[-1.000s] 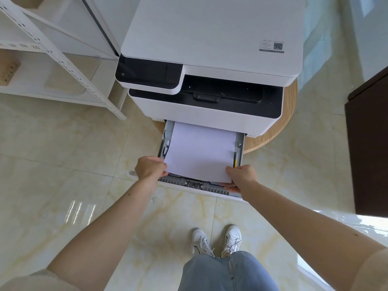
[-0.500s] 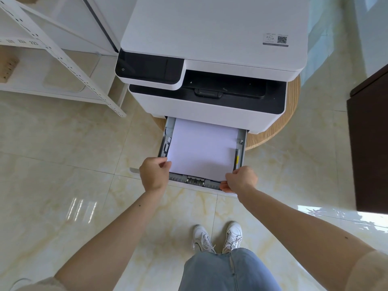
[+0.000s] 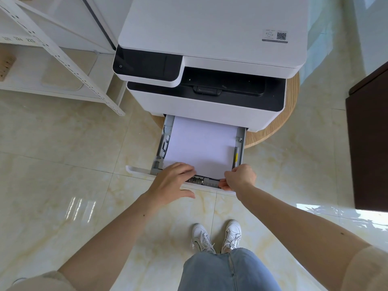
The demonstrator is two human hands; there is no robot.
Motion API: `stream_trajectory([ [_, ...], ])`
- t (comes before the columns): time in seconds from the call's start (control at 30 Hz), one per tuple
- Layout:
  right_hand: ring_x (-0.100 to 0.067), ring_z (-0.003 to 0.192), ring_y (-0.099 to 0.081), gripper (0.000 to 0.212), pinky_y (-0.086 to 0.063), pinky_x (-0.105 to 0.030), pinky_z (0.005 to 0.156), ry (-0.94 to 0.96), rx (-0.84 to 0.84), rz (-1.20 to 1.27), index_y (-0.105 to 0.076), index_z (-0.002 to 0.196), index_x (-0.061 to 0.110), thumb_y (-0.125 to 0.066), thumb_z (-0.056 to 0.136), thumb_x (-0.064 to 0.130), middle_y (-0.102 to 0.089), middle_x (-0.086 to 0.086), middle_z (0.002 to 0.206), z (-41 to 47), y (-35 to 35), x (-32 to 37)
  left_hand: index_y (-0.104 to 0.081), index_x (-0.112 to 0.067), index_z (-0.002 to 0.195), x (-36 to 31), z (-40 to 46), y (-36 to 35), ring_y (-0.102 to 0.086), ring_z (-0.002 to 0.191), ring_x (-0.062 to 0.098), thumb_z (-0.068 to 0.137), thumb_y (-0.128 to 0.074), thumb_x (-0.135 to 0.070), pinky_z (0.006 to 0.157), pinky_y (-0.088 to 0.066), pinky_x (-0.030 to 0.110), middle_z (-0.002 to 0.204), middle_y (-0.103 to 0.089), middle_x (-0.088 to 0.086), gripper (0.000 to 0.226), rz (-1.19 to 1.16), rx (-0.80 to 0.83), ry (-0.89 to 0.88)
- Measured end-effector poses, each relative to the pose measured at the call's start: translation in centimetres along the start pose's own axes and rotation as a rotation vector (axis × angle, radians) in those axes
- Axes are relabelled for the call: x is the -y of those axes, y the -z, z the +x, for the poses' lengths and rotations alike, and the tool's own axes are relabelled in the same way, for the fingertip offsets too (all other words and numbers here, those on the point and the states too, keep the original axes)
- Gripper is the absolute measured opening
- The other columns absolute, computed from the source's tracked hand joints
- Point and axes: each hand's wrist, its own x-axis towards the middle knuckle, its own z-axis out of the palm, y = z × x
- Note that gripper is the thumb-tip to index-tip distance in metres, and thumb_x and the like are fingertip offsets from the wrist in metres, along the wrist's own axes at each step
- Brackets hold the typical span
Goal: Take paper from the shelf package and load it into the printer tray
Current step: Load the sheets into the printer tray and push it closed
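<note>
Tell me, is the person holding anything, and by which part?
The right hand pinches the paper stack at its near right corner in the tray. The left hand only rests flat on its near left corner.

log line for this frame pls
stage: seating paper in tray | left hand: flat on stack | right hand: at front corner | tray: open

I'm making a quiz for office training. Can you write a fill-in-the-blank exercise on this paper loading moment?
1. The paper lies in the printer's pulled-out ____.
2. The printer stands on a round ____ stool.
3. The left hand rests its fingers on the near ____ corner of the paper.
4. The person wears white ____.

Missing words: tray; wooden; left; shoes
</note>
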Motion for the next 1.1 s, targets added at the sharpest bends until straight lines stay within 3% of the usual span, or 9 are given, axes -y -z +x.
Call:
stream_trajectory([
  [0.07, -0.03, 0.052, -0.062, 0.016, -0.058, -0.036, 0.045, 0.001, -0.005, -0.008, -0.055, 0.087, -0.012, -0.044, 0.078, -0.017, -0.067, -0.038, 0.101, 0.0, 0.0, 0.0, -0.071, -0.012, 0.109, -0.1, 0.0, -0.3, -0.065, 0.105, 0.021, 0.058, -0.086, -0.039, 0.077, -0.058, 0.033, 0.115, -0.07, 0.0, 0.06, 0.002, 0.01, 0.02],
  [0.17, -0.031, 0.052, -0.069, 0.019, -0.06, -0.035, 0.045, 0.01, -0.008, -0.025, -0.051, 0.078, 0.003, -0.045, 0.081, -0.014, -0.07, -0.034, 0.094, -0.1, 0.1, 0.0, -0.073, -0.011, 0.106, -0.2, 0.1, -0.4, -0.068, 0.104, 0.019, 0.058, -0.09, -0.024, 0.07, -0.061, 0.035, 0.113, -0.072, 0.0, 0.052, 0.019, -0.035, 0.029],
  [0.37, -0.033, 0.059, -0.074, 0.018, -0.059, -0.035, 0.044, 0.013, -0.004, -0.034, -0.057, 0.088, -0.002, -0.044, 0.08, -0.013, -0.071, -0.031, 0.091, 0.0, 0.0, -0.1, -0.071, -0.01, 0.105, -0.6, -0.3, -0.5, -0.069, 0.107, 0.016, 0.057, -0.09, -0.022, 0.061, -0.062, 0.035, 0.115, -0.073, 0.001, 0.053, 0.073, -0.049, 0.024],
  [0.47, -0.031, 0.051, -0.071, 0.017, -0.062, -0.04, 0.051, 0.065, -0.005, -0.129, -0.059, 0.087, -0.005, -0.043, 0.08, -0.01, -0.073, -0.025, 0.073, 0.0, 0.0, -0.1, -0.07, -0.011, 0.103, -0.7, -0.2, -0.7, -0.067, 0.111, 0.013, 0.058, -0.09, -0.022, 0.057, -0.061, 0.033, 0.115, -0.073, -0.001, 0.051, 0.093, -0.066, 0.033],
  [0.6, -0.021, 0.041, -0.066, 0.021, -0.061, -0.037, 0.053, 0.247, -0.029, -0.434, -0.066, 0.075, -0.005, -0.049, 0.078, 0.007, -0.068, -0.013, 0.05, 0.1, 0.6, -0.7, -0.069, -0.012, 0.108, -1.0, -0.3, -0.8, -0.067, 0.11, 0.011, 0.06, -0.089, -0.022, 0.053, -0.06, 0.031, 0.108, -0.074, -0.003, 0.053, 0.074, -0.094, 0.061],
  [0.73, -0.029, 0.065, -0.061, 0.026, -0.049, -0.032, 0.054, 0.379, -0.09, -0.696, -0.05, 0.068, 0.007, -0.064, 0.081, 0.024, -0.059, -0.008, 0.067, -0.1, 1.5, -0.9, -0.068, -0.017, 0.107, -0.9, -0.4, -0.8, -0.062, 0.114, 0.014, 0.073, -0.08, -0.025, 0.075, -0.058, 0.036, 0.124, -0.066, -0.007, 0.037, -0.046, -0.097, 0.136],
  [0.87, -0.026, 0.063, -0.051, 0.039, -0.031, -0.026, 0.047, 0.392, -0.138, -0.762, -0.036, 0.06, 0.017, -0.066, 0.081, 0.031, -0.045, -0.001, 0.061, 0.2, 1.8, -1.1, -0.069, -0.027, 0.103, -0.6, -0.2, -1.0, -0.049, 0.111, 0.019, 0.069, -0.083, -0.028, 0.097, -0.039, 0.037, 0.114, -0.054, -0.005, 0.037, -0.208, -0.089, 0.297],
  [1.1, -0.023, 0.056, -0.048, 0.037, -0.028, -0.024, 0.046, 0.373, -0.149, -0.731, -0.039, 0.059, 0.017, -0.066, 0.078, 0.033, -0.047, 0.0, 0.059, 0.8, 1.7, -1.5, -0.065, -0.032, 0.107, -0.8, 0.3, -0.3, -0.041, 0.12, 0.024, 0.07, -0.081, -0.038, 0.102, -0.034, 0.04, 0.121, -0.046, -0.002, 0.041, -0.112, 0.033, 0.329],
])
